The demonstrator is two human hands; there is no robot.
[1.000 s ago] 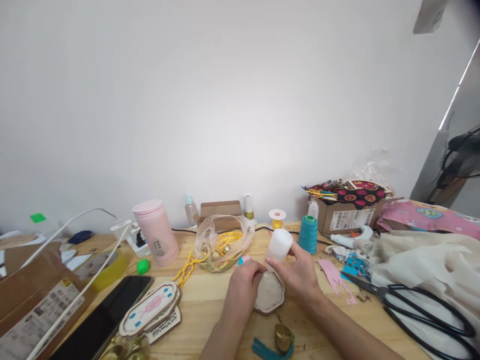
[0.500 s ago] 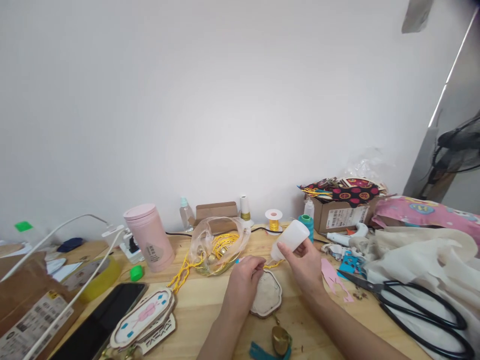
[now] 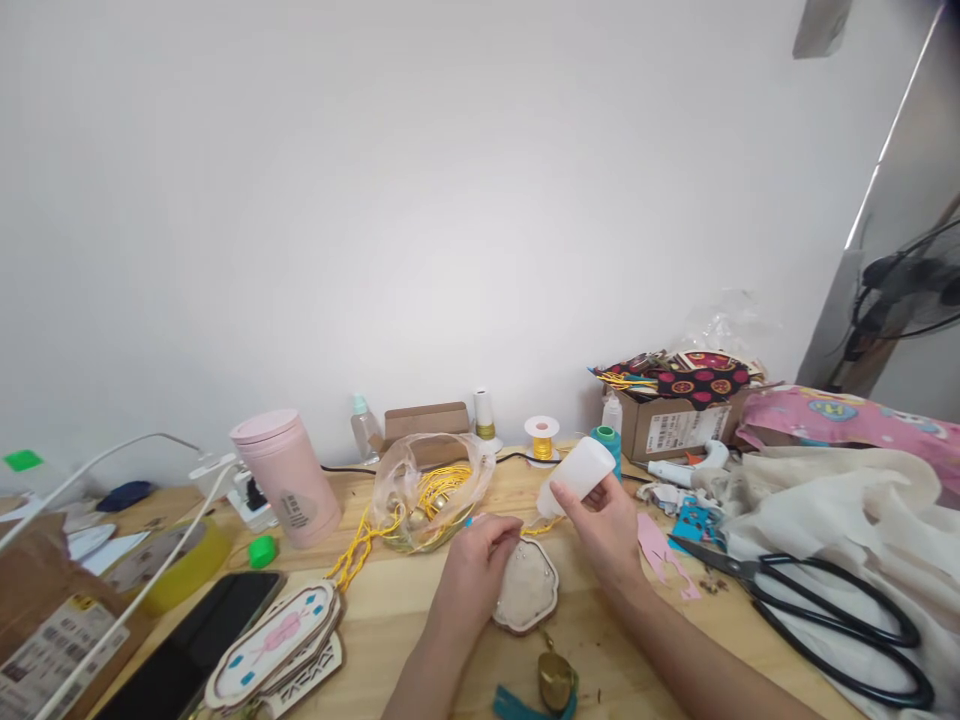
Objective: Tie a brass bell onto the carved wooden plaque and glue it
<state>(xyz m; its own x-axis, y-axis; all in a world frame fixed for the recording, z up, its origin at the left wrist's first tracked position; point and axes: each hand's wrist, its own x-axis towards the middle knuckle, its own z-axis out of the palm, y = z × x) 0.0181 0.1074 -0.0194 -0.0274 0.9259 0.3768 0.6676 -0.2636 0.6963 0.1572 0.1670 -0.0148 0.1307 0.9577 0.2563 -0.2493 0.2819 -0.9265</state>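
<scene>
My right hand is wrapped round a white translucent squeeze bottle, tilted with its narrow end down and to the left. That end is above the far edge of a scalloped wooden plaque, which lies flat with small pale dots near its rim. My left hand is closed in a pinch at the plaque's upper left edge. A small blue bit shows behind its knuckles; what the fingers hold is hidden. Below the plaque hang a brass bell and a teal ribbon.
Stacked decorated plaques and a phone lie left, near a pink tumbler. Behind my hands are a plastic bag of yellow cords and a teal thread spool. Large black scissors rest on cloth at right.
The view has shifted slightly, so everything sits a little further left. The bottle stays tilted in my right hand and my left hand stays pinched by the plaque.
</scene>
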